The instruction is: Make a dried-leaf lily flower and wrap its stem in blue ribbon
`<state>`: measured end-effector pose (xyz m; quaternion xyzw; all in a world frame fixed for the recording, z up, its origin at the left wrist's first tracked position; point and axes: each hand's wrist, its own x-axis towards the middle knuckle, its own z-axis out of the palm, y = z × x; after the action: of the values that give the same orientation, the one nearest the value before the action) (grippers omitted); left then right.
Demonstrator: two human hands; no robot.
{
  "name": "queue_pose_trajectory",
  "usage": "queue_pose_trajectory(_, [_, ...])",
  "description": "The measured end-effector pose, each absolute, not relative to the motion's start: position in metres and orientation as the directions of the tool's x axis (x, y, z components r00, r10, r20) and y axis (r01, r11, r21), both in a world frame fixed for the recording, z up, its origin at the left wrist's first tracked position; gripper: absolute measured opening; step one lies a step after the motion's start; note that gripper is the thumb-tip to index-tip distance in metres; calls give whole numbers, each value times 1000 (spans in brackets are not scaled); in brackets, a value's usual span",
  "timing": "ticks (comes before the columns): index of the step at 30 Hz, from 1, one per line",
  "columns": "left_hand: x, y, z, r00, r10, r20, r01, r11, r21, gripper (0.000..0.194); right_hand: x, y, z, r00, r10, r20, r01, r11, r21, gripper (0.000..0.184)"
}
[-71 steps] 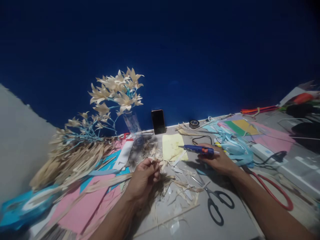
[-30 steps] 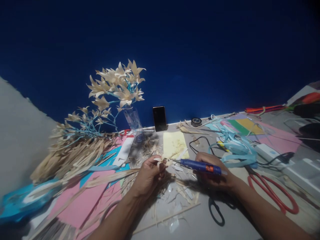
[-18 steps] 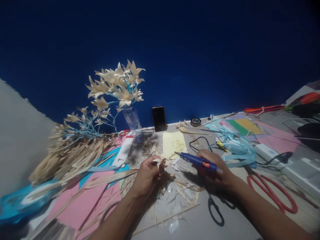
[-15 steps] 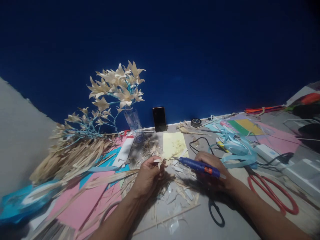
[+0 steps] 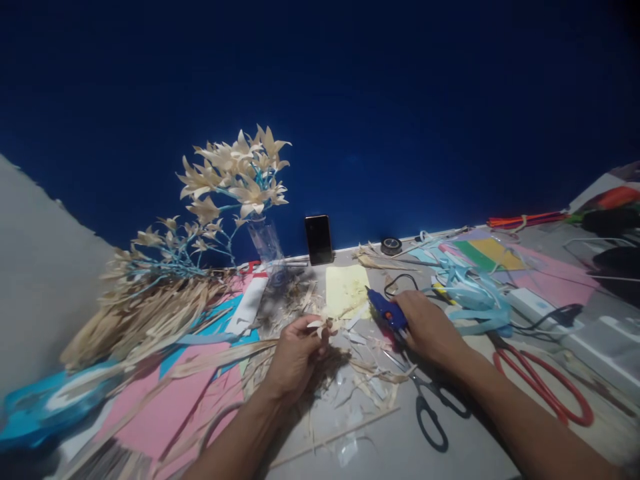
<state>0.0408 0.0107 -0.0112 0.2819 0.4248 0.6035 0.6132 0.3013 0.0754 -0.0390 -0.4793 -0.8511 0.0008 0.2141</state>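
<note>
My left hand [image 5: 294, 357] pinches a small cream flower [image 5: 319, 327] of dried, husk-like petals between thumb and fingers. To its right, my right hand [image 5: 433, 330] is wrapped round a blue hot glue gun [image 5: 387, 311]. The gun's nozzle points up and left over the edge of a yellow sheet [image 5: 345, 287], apart from the flower. Black-handled scissors [image 5: 431, 423] lie below my right hand. Dried scraps [image 5: 360, 373] litter the table between my arms.
Finished cream flowers on blue stems [image 5: 250, 190] stand in a clear vase [image 5: 265, 240]. A phone [image 5: 319, 239] leans against the blue wall. Dried husks [image 5: 145, 310] and pink sheets [image 5: 170, 393] lie left; blue ribbon [image 5: 480, 300], red-handled scissors [image 5: 545, 387] and a power strip [image 5: 535, 303] lie right.
My right hand has drawn the glue gun back from the flower and turned it, its nozzle now higher and to the right. More of the black-handled scissors shows. My left hand has hardly moved.
</note>
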Motion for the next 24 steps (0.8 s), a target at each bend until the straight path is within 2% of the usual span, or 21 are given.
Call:
queue_pose_trajectory(3, [44,9,-11,-98,975,-198,-512,122,850,32,306,77,-40,-579,756,306,727,648,-224,58])
queue_pose_trajectory(5, [46,7,-10,-92,975,-200,-516,125,848,31,304,72,-36,-617,714,331,690,693,-208,65])
queue_pose_trajectory(6, [47,6,-9,-89,976,-200,-520,126,845,32,300,67,-32,-604,699,383,690,699,-187,59])
queue_pose_trajectory(9, [49,3,-5,-86,974,-211,-539,133,832,35,278,46,-14,-525,575,628,678,728,-99,20])
queue_pose_trajectory(10, [50,3,-4,-84,973,-217,-545,137,827,36,268,39,-7,-522,494,696,643,764,-60,14])
queue_pose_trajectory(12, [50,2,-4,-84,972,-218,-552,137,823,37,248,27,7,-531,336,778,577,816,42,15])
queue_pose_trajectory(15, [48,1,-8,-96,977,-190,-548,107,830,35,226,21,17,-582,220,783,538,826,168,15])
queue_pose_trajectory(24, [42,2,-19,-110,978,-179,-496,102,862,32,221,30,22,-723,99,684,482,781,397,23])
